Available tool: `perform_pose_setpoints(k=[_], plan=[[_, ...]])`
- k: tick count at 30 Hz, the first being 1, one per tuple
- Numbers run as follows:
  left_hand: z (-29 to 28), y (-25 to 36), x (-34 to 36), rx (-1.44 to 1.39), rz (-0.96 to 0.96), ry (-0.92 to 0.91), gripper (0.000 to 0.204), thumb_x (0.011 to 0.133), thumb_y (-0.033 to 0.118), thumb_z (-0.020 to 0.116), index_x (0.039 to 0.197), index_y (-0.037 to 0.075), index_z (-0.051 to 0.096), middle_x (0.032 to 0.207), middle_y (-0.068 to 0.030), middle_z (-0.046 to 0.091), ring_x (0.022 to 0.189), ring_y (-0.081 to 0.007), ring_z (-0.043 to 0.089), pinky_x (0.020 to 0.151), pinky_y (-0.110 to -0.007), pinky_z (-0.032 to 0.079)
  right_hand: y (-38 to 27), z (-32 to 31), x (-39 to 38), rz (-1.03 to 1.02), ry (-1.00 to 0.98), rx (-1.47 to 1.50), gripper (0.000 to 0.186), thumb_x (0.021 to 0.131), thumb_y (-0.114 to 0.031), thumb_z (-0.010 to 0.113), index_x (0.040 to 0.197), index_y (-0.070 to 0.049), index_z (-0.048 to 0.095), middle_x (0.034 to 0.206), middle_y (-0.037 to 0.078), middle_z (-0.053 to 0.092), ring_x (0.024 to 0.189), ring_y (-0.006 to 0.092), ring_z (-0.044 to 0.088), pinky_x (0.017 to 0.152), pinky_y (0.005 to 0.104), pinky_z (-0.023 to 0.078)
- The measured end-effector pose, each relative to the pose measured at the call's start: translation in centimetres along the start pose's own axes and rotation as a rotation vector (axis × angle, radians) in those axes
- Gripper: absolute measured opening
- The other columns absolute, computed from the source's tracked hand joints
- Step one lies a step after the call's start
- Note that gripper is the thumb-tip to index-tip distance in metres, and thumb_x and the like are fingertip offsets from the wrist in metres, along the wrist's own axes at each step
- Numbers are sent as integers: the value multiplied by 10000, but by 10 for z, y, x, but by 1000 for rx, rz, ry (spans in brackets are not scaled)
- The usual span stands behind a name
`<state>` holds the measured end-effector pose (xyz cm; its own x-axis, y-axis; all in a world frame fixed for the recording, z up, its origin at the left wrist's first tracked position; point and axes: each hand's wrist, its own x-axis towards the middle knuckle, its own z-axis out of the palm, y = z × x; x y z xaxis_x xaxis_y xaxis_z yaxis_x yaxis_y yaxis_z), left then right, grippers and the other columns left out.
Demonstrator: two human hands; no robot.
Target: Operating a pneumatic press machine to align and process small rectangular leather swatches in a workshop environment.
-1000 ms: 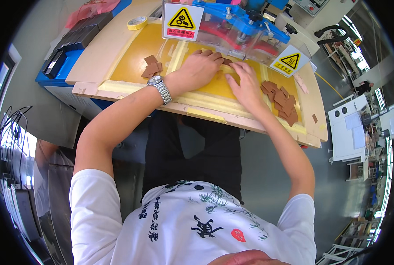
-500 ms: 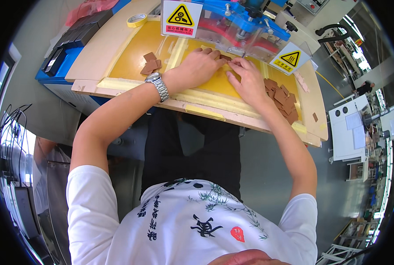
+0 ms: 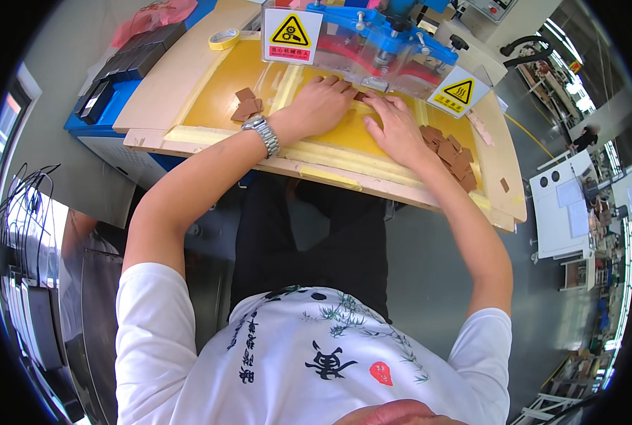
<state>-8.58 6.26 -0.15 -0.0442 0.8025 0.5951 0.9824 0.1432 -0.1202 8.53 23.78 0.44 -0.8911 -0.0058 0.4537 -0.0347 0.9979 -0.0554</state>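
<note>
Right hand (image 3: pixel 396 134) slightly leftward, piece (image 3: pixel 359 96) crosswise

Glossy yellow worktop (image 3: pixel 350 139) at twelve o'clock; polished metal watch (image 3: pixel 263 134) at eleven; matt brown pieces (image 3: pixel 447 151), perhaps leather, at two.

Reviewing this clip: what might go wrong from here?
1. The left hand and right hand are close to the blue-framed machine, which carries a gear sign and a heat sign; a pinch or burn seems possible.
2. The right forearm passes beside the larger pile of brown pieces and might scatter some.
</note>
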Motion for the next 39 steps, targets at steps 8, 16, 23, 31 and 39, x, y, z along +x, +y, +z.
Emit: perform_pose_setpoints(k=[8, 16, 23, 31, 39], plan=[[4, -1, 7, -9, -37, -66, 369, 977, 180, 663, 1311, 36, 727, 1247, -142, 771, 1228, -314, 701, 1045, -453, 544, 4, 3, -3, -58, 40, -37, 461, 1044, -282, 669, 1439, -47, 644, 1448, 140, 715, 1345, 382, 592, 1130, 517, 488], [12, -8, 0, -177, -98, 162, 307, 977, 113, 649, 1250, 14, 747, 1188, -178, 772, 1184, -353, 704, 1032, -464, 557, 3, 2, -2, -89, 78, -24, 450, 1051, -278, 661, 1424, -26, 643, 1455, 148, 712, 1336, 388, 590, 1120, 515, 491], [-3, 4, 10, -19, -44, -101, 277, 938, 137, 718, 1188, 22, 746, 1135, -160, 772, 1128, -342, 720, 965, -457, 583, -3, -1, -3, -80, 40, -27, 437, 1051, -235, 652, 1429, -16, 648, 1468, 148, 702, 1320, 403, 586, 1152, 500, 476], [-11, 12, 3, -147, 12, 58, 290, 902, 126, 744, 1172, 23, 770, 1154, -155, 765, 1084, -345, 743, 937, -451, 600, -12, -4, -9, 46, 59, 45, 414, 1008, -209, 680, 1370, -13, 733, 1495, 143, 692, 1344, 385, 618, 1158, 477, 500], [-37, 3, -32, -251, -96, 107, 257, 938, 120, 728, 1166, 3, 755, 1223, -174, 763, 1143, -385, 723, 990, -460, 587, -47, -12, -21, 52, 336, 168, 263, 1002, -82, 678, 1229, 12, 771, 1304, 152, 767, 1220, 343, 692, 1072, 440, 549]])
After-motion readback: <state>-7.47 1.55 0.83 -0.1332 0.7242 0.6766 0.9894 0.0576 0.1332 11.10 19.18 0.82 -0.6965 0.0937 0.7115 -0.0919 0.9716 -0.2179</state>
